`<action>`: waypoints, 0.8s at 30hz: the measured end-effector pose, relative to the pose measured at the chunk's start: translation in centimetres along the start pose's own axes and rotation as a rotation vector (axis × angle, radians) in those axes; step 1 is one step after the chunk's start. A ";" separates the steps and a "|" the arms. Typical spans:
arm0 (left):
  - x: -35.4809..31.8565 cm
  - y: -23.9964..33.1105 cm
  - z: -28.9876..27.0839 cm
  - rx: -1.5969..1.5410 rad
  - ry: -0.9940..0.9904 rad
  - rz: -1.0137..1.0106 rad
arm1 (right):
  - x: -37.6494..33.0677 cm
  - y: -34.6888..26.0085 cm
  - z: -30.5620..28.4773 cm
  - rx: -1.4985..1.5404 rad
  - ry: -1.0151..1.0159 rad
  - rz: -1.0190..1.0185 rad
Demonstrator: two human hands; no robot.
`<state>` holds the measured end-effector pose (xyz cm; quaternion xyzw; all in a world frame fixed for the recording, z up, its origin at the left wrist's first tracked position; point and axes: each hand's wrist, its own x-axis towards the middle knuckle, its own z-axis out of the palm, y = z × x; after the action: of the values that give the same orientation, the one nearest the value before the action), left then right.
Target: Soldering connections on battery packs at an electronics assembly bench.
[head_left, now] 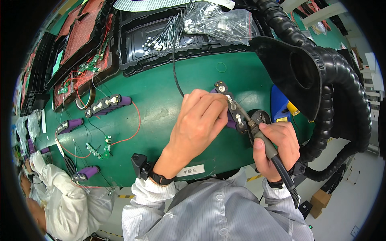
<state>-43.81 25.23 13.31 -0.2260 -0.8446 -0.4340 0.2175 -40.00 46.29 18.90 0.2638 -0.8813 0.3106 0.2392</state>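
Note:
My right hand (277,146) grips a soldering iron (267,145), its tip angled up-left to the metal tabs of a battery pack (238,116). The pack has purple cells and a black end holder with silvery tabs, and it lies on the green table. Left of it my left hand (199,122) is closed, with thumb and fingers pinched close to the iron's tip. What those fingers hold is hidden. A dark cable (175,76) runs down from above and passes behind this hand. A round dark container (260,116) stands beside the iron.
A fume hose with a black hood (287,76) arches at right over a blue stand (278,102). A black tray (134,60) at the back holds wires and a plastic bag (219,24). More battery packs (108,105) and green circuit boards (107,146) lie left, near a co-worker's white sleeve (60,176).

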 end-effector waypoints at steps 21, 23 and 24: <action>0.0 0.0 0.1 0.078 -0.011 0.020 | -11.9 -0.1 -4.2 0.000 0.172 0.359; 0.0 0.2 0.2 0.085 -0.012 0.023 | -12.3 -0.2 -3.5 -0.054 0.068 0.423; 0.1 0.4 0.1 0.098 -0.017 0.022 | -12.2 0.1 -3.0 -0.064 0.013 0.447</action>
<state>-43.70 25.52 13.55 -0.2282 -0.8641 -0.3877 0.2257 -30.23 52.25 13.79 0.0520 -0.9257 0.3296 0.1782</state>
